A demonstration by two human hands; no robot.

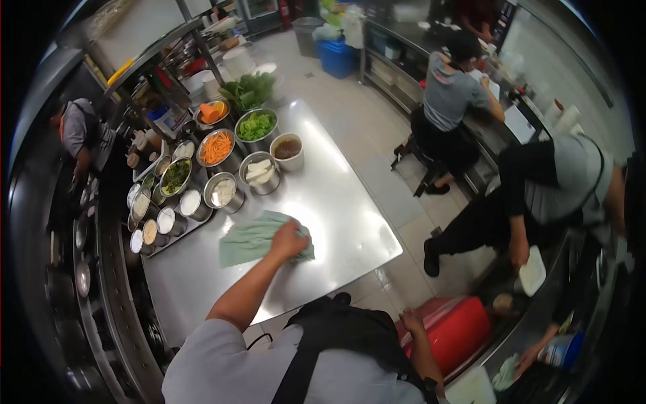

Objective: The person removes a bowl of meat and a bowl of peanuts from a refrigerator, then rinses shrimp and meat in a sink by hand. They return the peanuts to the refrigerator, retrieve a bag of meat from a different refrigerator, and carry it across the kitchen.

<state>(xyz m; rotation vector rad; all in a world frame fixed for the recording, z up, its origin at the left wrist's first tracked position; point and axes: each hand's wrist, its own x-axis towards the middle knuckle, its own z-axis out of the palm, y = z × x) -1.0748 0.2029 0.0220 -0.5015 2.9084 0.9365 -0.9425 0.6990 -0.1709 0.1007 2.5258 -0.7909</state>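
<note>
Head view: the cloth point(250, 237) is pale green and rumpled.

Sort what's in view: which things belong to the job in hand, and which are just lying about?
In use:
- left hand, on the cloth
- green cloth
- steel table, beneath it

Lying about:
- shredded carrots
- chopped greens
- white tub
- red container
- blue bin

Table point(336, 202): metal, smooth, glossy, bright glare patches. Rag point(252, 237): thin green cloth, matt, creased. Bowl of shredded carrot point(217, 148): shiny metal. Cup of brown sauce point(288, 152): white, smooth, looks plastic. Bin point(457, 331): red, smooth, glossy, looks plastic. Floor point(336, 121): pale tiles, slight sheen. Apron point(343, 337): black cloth, matt.
</note>
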